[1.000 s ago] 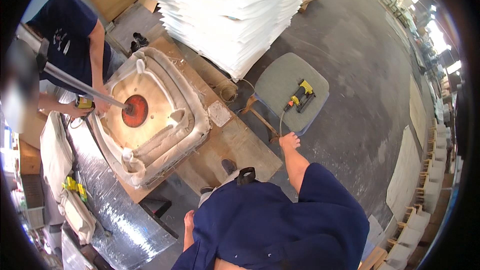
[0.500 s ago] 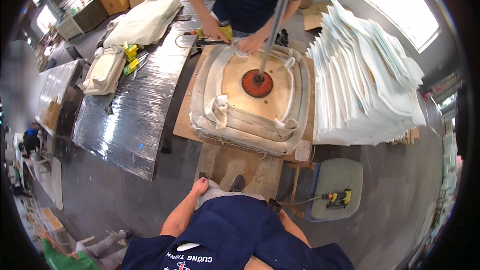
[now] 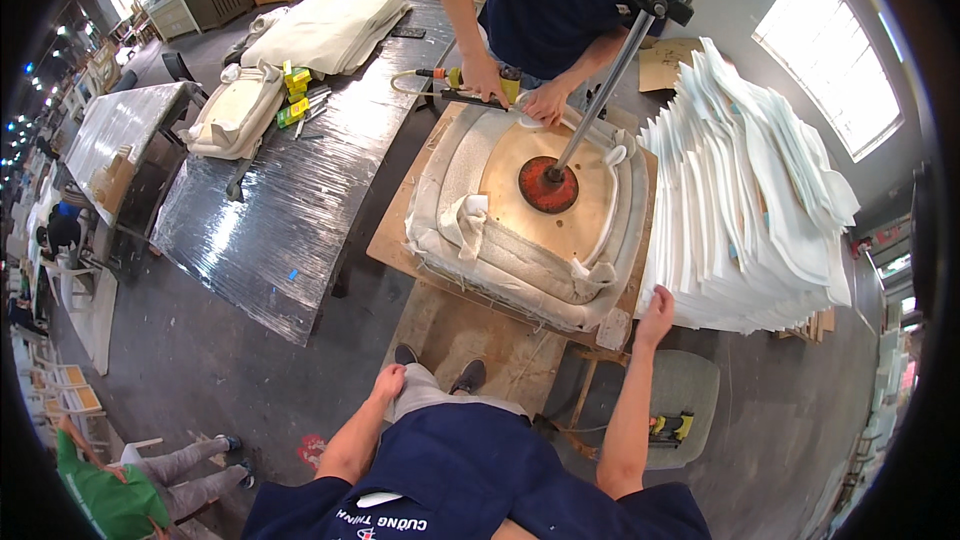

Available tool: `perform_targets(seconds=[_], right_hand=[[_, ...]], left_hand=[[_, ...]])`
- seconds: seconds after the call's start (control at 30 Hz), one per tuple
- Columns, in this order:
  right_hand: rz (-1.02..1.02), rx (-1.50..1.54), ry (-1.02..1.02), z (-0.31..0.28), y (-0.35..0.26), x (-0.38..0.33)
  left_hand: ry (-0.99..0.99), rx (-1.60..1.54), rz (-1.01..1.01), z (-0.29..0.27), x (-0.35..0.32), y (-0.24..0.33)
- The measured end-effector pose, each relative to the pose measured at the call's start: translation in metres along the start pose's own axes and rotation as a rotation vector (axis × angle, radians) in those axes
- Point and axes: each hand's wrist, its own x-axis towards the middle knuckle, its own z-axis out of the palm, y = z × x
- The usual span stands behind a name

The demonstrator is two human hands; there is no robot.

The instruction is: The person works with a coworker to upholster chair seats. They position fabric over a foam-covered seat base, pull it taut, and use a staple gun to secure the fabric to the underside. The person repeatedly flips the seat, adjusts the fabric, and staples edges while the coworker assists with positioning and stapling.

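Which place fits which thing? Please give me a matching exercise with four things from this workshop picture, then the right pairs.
Things:
1. right hand
2. left hand
3. red disc
4. yellow drill

Places:
a. on the grey stool
b. at the stack of white sheets
c. on the wooden seat board
d. by the person's own thigh

Pairs: 1-b, 2-d, 3-c, 4-a

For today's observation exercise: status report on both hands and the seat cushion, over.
Left hand empty, by the thigh. Right hand open, on the white panel stack. Upholstered seat cushion clamped under the red press disc; a co-worker's hands on its far edge.
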Motion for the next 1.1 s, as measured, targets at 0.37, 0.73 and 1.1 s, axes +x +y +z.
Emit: perform_targets(seconds=[0.37,0.73,1.1], right_hand=[[-0.281,-0.304,-0.048,0.031,-0.091,-0.102],[-0.143,-0.134,-0.404,0.035,-0.089,-0.114],[-0.171,-0.122,-0.354,0.033,-0.084,-0.113]], left_hand=[[-0.608,-0.401,1.117,-0.126,-0.269,0.382],[-1.242,-1.037,1.062,-0.148,-0.471,0.485],[-1.298,-1.002,1.764,-0.096,-0.430,0.490]])
